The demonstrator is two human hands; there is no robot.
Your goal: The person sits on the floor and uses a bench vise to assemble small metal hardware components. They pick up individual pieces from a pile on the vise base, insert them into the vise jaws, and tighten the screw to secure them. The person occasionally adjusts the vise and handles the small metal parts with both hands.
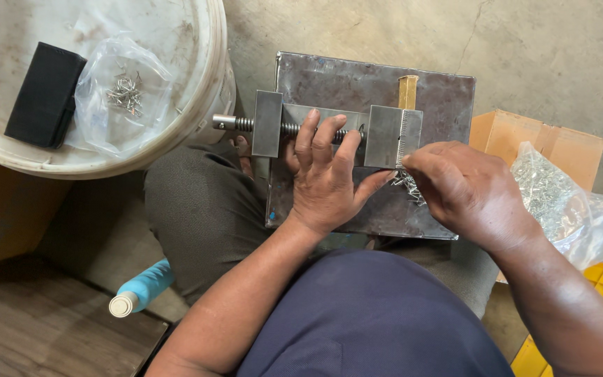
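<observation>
Two hands work at one small grey steel vise [336, 129], which lies on a dark square metal plate [357, 84] across the person's lap. The left hand [326, 181] lies spread over the vise's screw, fingers extended, gripping nothing. The right hand [465, 188] pinches narrow at the toothed jaw edge; whatever it holds is hidden by the fingers. One loose heap of small metal pins [407, 183] sits just beside it, partly covered. Two clear plastic bags of pins show: one [123, 94] on the white bucket lid [197, 105] far left, beside a black case [45, 94]; one [560, 199] right, against a cardboard box [546, 143]. A blue bottle [141, 286] lies near left.
</observation>
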